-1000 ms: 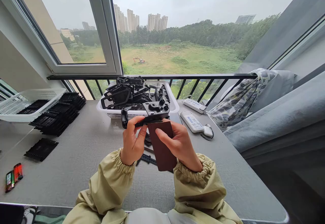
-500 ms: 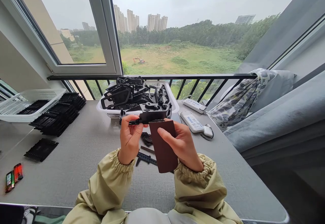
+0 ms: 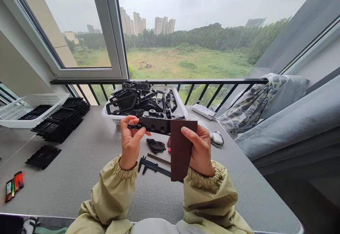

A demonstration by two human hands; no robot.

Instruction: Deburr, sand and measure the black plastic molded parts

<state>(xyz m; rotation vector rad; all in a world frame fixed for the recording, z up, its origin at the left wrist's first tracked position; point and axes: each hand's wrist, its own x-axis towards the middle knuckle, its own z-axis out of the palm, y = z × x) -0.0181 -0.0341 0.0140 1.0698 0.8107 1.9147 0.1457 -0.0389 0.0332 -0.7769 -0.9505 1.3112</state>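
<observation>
My left hand [image 3: 130, 138] is closed on the left end of a black plastic part [image 3: 155, 123], held up in front of the basket. In my right hand [image 3: 200, 149] is a dark brown sheet of sandpaper [image 3: 183, 152], pinched with the thumb on its near face. The sandpaper hangs nearly upright and covers the right end of the plastic part; whether the two touch there is hidden. Below them on the table lie a black vernier caliper [image 3: 155, 166], a thin dark strip [image 3: 159, 159] and a crumpled black item [image 3: 155, 145].
Behind my hands stands a white basket [image 3: 183, 110] heaped with black plastic parts [image 3: 140, 97]. At left are another white basket [image 3: 16, 120], stacked black panels [image 3: 61, 119], a single panel [image 3: 43, 157] and two lighters [image 3: 18, 181]. White power strips [image 3: 204, 111] lie at right.
My right hand and the sandpaper have shifted right, and the sheet hangs straighter. The plastic part has turned, showing its long side, and my left hand has moved slightly left.
</observation>
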